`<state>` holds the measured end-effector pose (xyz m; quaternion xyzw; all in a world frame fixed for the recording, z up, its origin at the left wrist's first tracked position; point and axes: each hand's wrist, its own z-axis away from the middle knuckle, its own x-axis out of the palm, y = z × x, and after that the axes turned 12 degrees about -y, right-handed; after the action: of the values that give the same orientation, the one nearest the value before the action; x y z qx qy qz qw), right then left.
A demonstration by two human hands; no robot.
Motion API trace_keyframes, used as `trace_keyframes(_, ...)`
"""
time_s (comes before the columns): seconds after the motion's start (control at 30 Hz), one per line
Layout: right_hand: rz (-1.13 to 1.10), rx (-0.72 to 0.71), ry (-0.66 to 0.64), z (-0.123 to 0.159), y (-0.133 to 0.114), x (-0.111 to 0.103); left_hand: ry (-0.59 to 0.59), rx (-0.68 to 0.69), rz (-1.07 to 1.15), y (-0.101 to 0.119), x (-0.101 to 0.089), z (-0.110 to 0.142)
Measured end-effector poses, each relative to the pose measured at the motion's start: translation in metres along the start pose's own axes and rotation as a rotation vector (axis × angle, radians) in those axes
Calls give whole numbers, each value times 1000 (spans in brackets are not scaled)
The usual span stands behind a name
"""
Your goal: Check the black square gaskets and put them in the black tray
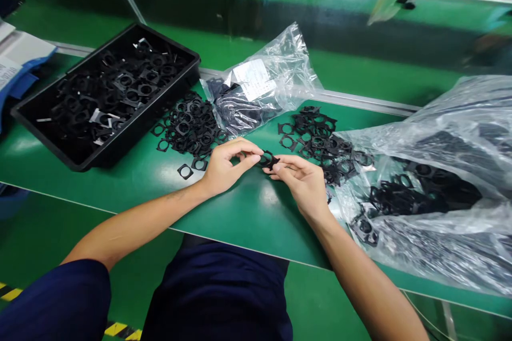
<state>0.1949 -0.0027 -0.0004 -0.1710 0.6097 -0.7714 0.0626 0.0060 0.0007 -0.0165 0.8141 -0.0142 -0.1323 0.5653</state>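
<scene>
Between my two hands, just above the green tabletop (pixel 256 208), is a small black plastic frame (pixel 266 158) with a round hole. My left hand (pixel 229 165) pinches its left side between thumb and fingers. On the other side, my right hand (pixel 301 178) grips the right edge with thumb and forefinger. Whether it is one part or two put together, I cannot tell. Beyond my left hand lies a heap of black ring-holed frames (pixel 190 123), a few of them loose. Another heap of similar black parts (pixel 320 141) spreads beyond my right hand.
A black bin (pixel 138 117) full of black parts stands at the left. A clear labelled bag (pixel 280 72) with dark parts lies at the back. At the right, a large open plastic bag (pixel 436 234) spills black parts. A metal-edged barrier (pixel 360 98) runs behind.
</scene>
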Motion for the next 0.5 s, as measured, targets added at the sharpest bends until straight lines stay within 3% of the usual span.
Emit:
trace_keyframes(0.17, 41, -19, 27, -1, 1, 0, -1, 32, -76, 1, 0, 0)
trace_keyframes(0.5, -12, 4, -63, 1, 0, 0, -4, 38, -238, 0, 0, -1)
